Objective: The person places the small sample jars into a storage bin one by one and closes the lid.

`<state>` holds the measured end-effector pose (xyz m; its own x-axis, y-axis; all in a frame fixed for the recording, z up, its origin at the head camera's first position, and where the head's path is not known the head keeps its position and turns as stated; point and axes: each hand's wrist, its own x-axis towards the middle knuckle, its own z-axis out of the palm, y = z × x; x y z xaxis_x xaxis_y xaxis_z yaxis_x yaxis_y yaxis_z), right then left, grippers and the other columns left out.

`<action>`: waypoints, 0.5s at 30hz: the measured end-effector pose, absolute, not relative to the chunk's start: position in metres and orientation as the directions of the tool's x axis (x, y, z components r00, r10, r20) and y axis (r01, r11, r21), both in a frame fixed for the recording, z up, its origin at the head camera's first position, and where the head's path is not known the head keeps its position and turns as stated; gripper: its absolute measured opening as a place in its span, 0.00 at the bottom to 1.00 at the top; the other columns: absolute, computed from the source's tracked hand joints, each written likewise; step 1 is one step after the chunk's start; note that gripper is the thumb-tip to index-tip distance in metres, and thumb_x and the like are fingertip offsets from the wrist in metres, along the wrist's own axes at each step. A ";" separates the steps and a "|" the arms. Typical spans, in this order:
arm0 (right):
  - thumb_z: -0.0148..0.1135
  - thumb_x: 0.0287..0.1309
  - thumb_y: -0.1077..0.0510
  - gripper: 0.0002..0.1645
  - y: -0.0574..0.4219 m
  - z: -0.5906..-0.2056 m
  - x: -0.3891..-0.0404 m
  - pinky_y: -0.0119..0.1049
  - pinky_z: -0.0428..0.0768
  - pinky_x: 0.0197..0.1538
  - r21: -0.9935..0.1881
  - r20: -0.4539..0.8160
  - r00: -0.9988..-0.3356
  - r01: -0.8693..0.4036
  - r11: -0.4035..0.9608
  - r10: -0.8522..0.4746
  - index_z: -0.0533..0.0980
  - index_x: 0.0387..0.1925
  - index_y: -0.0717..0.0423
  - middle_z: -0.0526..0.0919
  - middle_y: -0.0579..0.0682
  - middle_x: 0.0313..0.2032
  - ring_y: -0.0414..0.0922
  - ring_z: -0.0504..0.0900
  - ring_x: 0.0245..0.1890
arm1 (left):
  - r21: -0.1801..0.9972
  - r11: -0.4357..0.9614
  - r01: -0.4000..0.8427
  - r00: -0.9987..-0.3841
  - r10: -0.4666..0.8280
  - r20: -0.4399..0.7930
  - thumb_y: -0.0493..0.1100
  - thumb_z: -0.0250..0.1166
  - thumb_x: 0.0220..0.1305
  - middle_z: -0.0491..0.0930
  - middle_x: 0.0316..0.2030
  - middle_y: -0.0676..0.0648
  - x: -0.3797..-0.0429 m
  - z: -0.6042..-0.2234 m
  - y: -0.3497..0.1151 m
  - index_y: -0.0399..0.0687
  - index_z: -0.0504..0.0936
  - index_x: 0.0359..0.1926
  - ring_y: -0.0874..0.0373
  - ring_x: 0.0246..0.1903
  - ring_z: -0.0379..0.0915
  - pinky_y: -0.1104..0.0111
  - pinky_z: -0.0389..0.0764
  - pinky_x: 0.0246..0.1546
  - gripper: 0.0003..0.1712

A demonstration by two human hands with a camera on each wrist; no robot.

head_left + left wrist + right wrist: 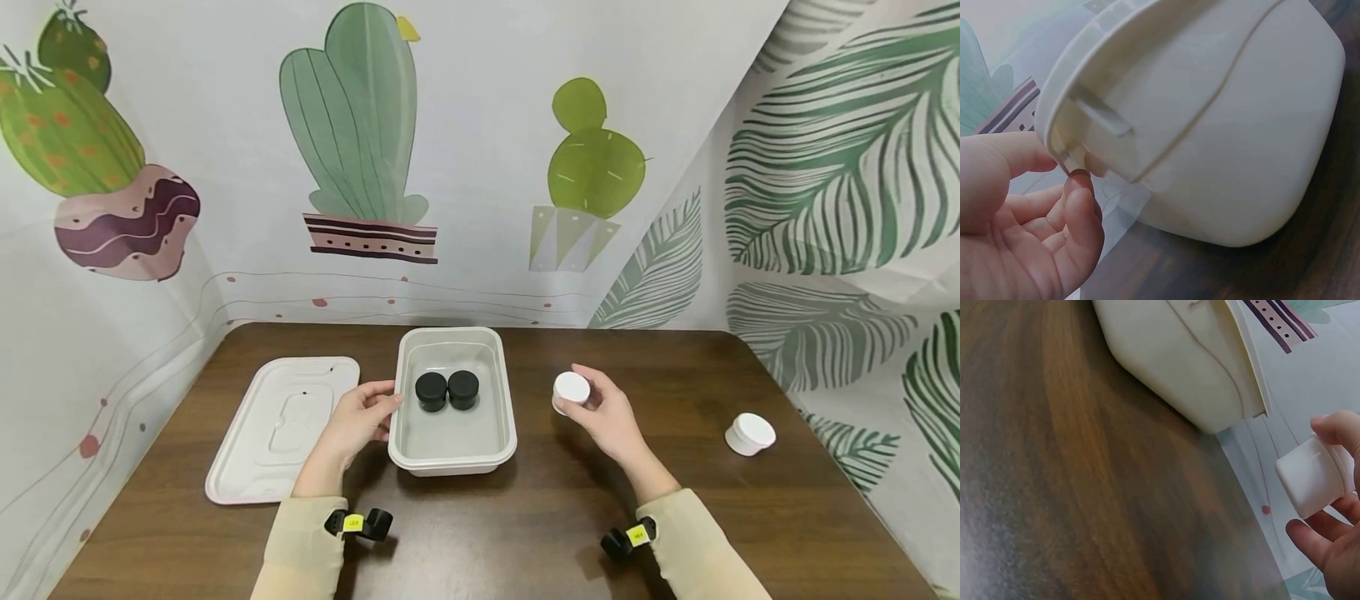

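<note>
A pale grey plastic tub [453, 464] stands on the table. On its floor, side by side, are two small jars with black lids [431, 390] [462, 388]. My left hand [362, 421] pinches the tub's left rim [1054, 125] between thumb and curled fingers. To the right of the tub, my right hand [611, 421] grips a small white jar [572, 390] by its sides. In the right wrist view this white jar [1313, 478] is held up off the table, tilted. Another white jar [750, 434] lies tipped at the far right.
A white lid [258, 425] lies flat on the table, left of the tub, partly behind my left forearm. The brown wooden table [480, 533] ends at the back against a wall cloth [480, 167] printed with cacti and leaves.
</note>
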<state>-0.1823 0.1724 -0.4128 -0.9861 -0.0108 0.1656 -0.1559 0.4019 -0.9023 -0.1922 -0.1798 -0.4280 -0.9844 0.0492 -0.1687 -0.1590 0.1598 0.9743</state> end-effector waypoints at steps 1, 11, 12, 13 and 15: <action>0.68 0.48 0.69 0.34 0.171 -0.410 -0.180 0.18 0.74 0.45 -0.899 0.170 -0.985 -0.161 0.408 -0.014 0.67 0.58 0.70 0.76 0.67 0.50 0.42 0.75 0.44 | 0.975 0.157 -0.160 -0.984 0.050 -0.169 0.40 0.59 0.65 0.79 0.34 0.43 -0.192 -0.428 -0.180 0.32 0.69 0.59 0.60 0.23 0.74 0.70 0.79 0.23 0.24; 0.68 0.49 0.68 0.33 0.163 -0.408 -0.174 0.20 0.74 0.48 -0.895 0.165 -0.985 -0.171 0.413 -0.051 0.68 0.58 0.70 0.77 0.67 0.50 0.48 0.76 0.47 | 0.976 0.145 -0.161 -0.985 0.043 -0.169 0.39 0.59 0.65 0.79 0.32 0.46 -0.192 -0.430 -0.178 0.32 0.70 0.58 0.60 0.22 0.74 0.70 0.78 0.22 0.24; 0.68 0.49 0.68 0.33 0.162 -0.409 -0.174 0.20 0.74 0.48 -0.896 0.168 -0.984 -0.175 0.409 -0.052 0.68 0.58 0.70 0.77 0.67 0.50 0.47 0.76 0.46 | 0.976 0.145 -0.160 -0.985 0.044 -0.168 0.39 0.59 0.65 0.79 0.32 0.46 -0.192 -0.430 -0.178 0.32 0.70 0.58 0.60 0.22 0.74 0.70 0.78 0.22 0.24; 0.68 0.49 0.68 0.33 0.162 -0.410 -0.175 0.20 0.74 0.48 -0.897 0.171 -0.984 -0.179 0.404 -0.056 0.68 0.58 0.70 0.78 0.67 0.50 0.46 0.76 0.46 | 0.977 0.143 -0.159 -0.985 0.046 -0.167 0.39 0.59 0.65 0.79 0.32 0.46 -0.192 -0.430 -0.178 0.31 0.70 0.58 0.60 0.22 0.74 0.70 0.78 0.22 0.24; 0.68 0.49 0.68 0.33 0.162 -0.412 -0.175 0.20 0.74 0.48 -0.898 0.173 -0.983 -0.184 0.400 -0.063 0.68 0.58 0.70 0.78 0.67 0.50 0.45 0.76 0.46 | 0.977 0.144 -0.157 -0.985 0.047 -0.166 0.39 0.59 0.65 0.79 0.31 0.46 -0.192 -0.430 -0.178 0.31 0.70 0.58 0.60 0.22 0.74 0.70 0.78 0.22 0.24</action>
